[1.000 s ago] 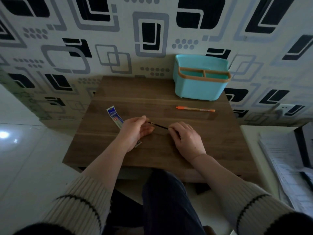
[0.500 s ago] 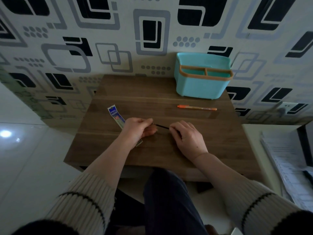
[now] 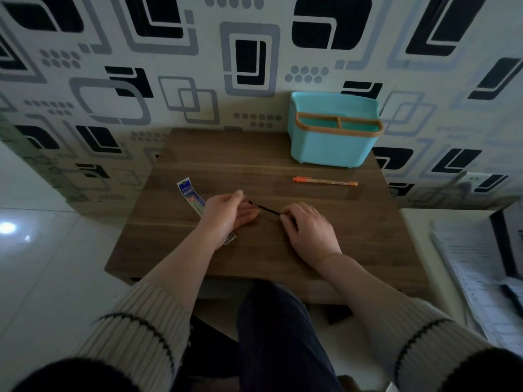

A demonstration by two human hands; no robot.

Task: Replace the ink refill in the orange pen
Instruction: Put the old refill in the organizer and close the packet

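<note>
While right hand (image 3: 310, 232) fingers (image 3: 285, 215) pinch one end of the thin dark refill (image 3: 266, 208), left hand (image 3: 229, 215) loose at the other. Orange pen (image 3: 325, 181) untouched further back on the bench (image 3: 254, 256). Next, probably: fetch pen, open barrel.

A home room, by the look of it — a small wooden table (image 3: 325, 250) pushed against bold black-and-grey patterned wallpaper (image 3: 169, 66), glossy white floor tiles (image 3: 42, 250), and a teal desk organiser (image 3: 331, 148) — domestic, not commercial.
</note>
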